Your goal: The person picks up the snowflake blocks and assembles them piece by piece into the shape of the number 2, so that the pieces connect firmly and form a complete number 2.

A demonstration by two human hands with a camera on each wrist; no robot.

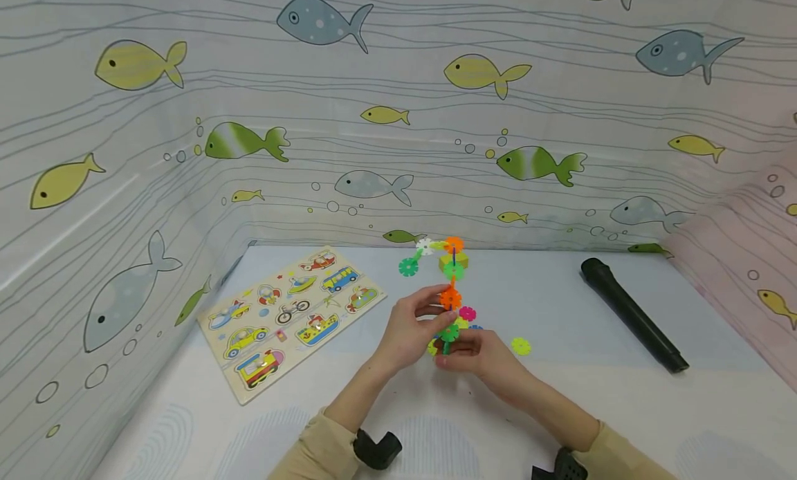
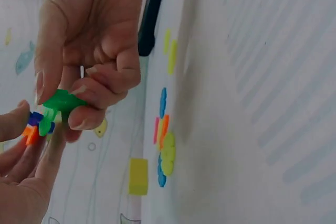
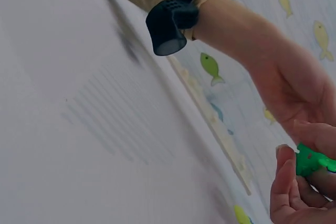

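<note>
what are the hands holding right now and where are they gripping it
Both hold a tower of plastic flower discs. The right hand pinches the green disc at its base; the left hand grips the orange disc above.

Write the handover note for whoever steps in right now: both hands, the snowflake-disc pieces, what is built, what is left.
Left hand: fingers pinch the disc tower at its orange disc, mid-height.
Right hand: pinches the green disc at the tower's base.
Built: an upright chain of interlocked discs held above the table, branching at the top toward a white and a green disc.
Left: loose discs lie beside the hands, among them a yellow-green disc and a pink disc.
Nearby, untouched: vehicle puzzle board on the left, black cylinder on the right.
</note>
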